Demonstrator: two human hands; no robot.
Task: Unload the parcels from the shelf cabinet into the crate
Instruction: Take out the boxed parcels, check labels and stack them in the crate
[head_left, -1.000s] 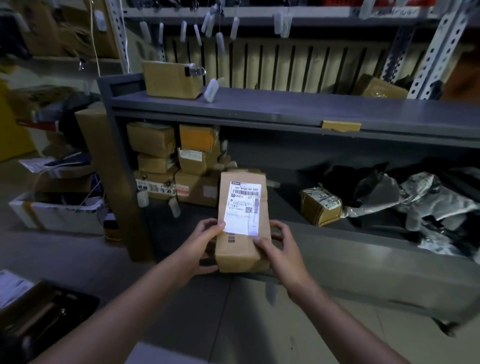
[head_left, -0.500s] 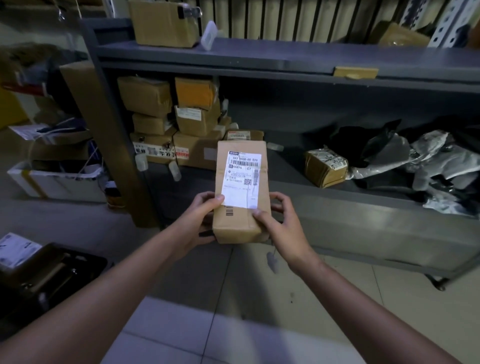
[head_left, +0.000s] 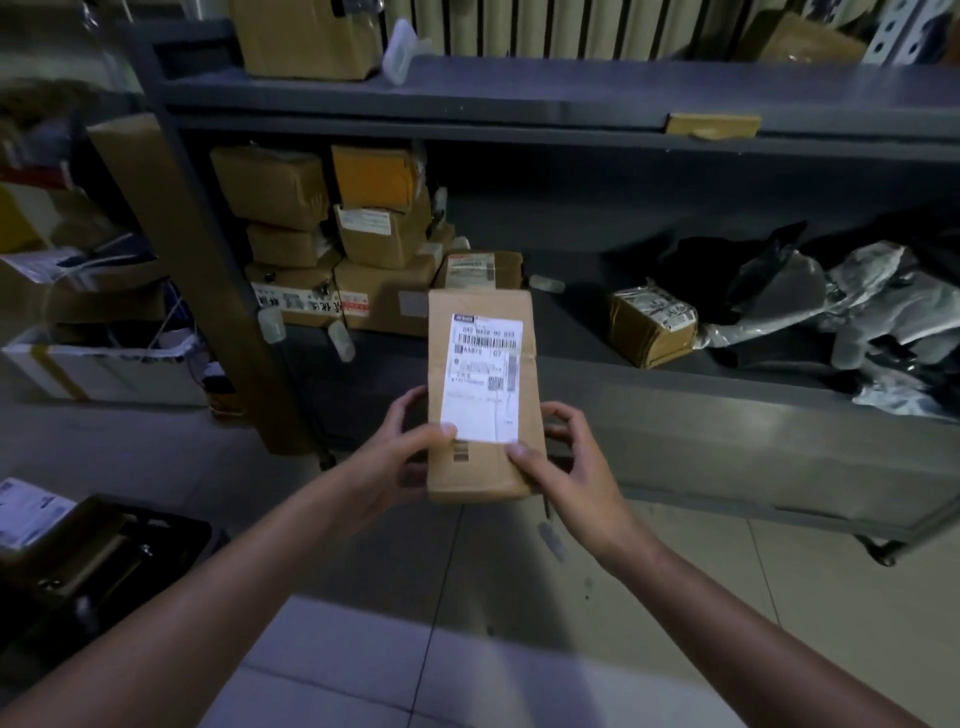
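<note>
Holding the brown parcel (head_left: 480, 395) upright at frame centre, just in front of the shelf cabinet (head_left: 727, 431). I'm gripping its lower end with left hand (head_left: 395, 462) and right hand (head_left: 571, 478), thumbs on front. It's looking like stiff, light cardboard, so I'm guessing side edges are grabbing fine.

The white shipping label (head_left: 480, 376) on the brown parcel (head_left: 470, 480) has a printed line reading roughly "042 HA58 00 033", with a barcode under it. The next line looks like "AA875" and "07", and a small QR code sits lower right; the finer print is too small to read. On the shelf, a carton's white strip (head_left: 296, 301) bears Chinese characters and the red-and-white sticker (head_left: 356, 304) beside it is blurred, neither legible
</note>
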